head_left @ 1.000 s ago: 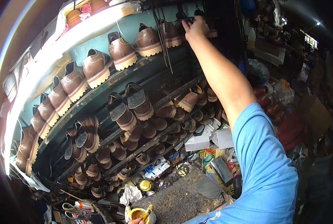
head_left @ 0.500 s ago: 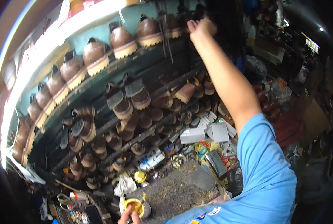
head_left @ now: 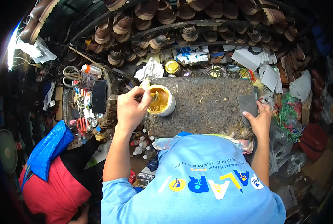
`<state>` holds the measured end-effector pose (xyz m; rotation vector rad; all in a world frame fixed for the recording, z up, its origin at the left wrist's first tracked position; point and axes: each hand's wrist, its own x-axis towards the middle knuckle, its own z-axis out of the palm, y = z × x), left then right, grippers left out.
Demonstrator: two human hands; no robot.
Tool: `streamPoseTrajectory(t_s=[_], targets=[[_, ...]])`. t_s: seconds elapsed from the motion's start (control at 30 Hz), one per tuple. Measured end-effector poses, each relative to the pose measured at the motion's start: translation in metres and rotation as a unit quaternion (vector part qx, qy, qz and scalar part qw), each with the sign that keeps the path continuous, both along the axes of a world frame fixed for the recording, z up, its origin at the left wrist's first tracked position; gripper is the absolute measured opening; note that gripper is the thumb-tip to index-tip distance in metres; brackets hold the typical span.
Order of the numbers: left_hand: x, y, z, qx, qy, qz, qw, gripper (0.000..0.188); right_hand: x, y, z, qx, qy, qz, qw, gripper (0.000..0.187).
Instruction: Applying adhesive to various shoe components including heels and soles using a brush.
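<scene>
My left hand (head_left: 131, 109) is closed round the short dark handle of a brush (head_left: 155, 96). The brush dips into a white tub (head_left: 169, 108) holding yellow-brown paste, probably glue, with drips crusted on its rim. That tub stands on the left part of a rough, stained work block (head_left: 207, 108). At the block's right edge my right hand (head_left: 261, 118) grips a flat dark grey piece (head_left: 246, 104), shaped like part of a sole. My thumb lies on top of it; the fingertips are partly hidden at its far side.
Brown shoes (head_left: 189, 33) line racks behind the block. A yellow-lidded jar (head_left: 172, 67), crumpled white paper (head_left: 149, 70) and white sheets (head_left: 248, 58) lie along the far edge. Left are a phone (head_left: 99, 96) and red scissors (head_left: 82, 125); a person in red (head_left: 58, 186) sits lower left.
My right hand has come down from the upper shoe shelf to the grey piece on the block. The view has tilted down. My left hand is still at the tub.
</scene>
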<state>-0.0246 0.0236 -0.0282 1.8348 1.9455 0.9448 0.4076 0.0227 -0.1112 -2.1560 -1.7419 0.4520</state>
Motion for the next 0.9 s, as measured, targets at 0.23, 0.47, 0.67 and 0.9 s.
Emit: streamPoseTrajectory(t_s=[0.23, 0.47, 0.67, 0.9], targets=[[-0.043, 0.009, -0.024, -0.14, -0.482, 0.178, 0.846, 0.019, 0.011, -0.014, -0.016, 0.05, 0.064, -0.036, 0.996, 0.061], [-0.099, -0.024, -0.02, -0.332, -0.507, 0.137, 0.784, 0.029, 0.013, -0.017, -0.023, 0.252, 0.044, 0.011, 0.967, 0.02], [-0.082, -0.034, -0.013, -0.13, -0.663, 0.146, 0.722, 0.031, 0.013, -0.013, -0.016, 0.303, -0.014, 0.061, 0.951, 0.018], [-0.062, -0.022, 0.045, -0.034, -0.807, -0.064, 0.586, 0.041, -0.016, -0.004, 0.012, 0.09, 0.391, -0.042, 0.915, 0.021]])
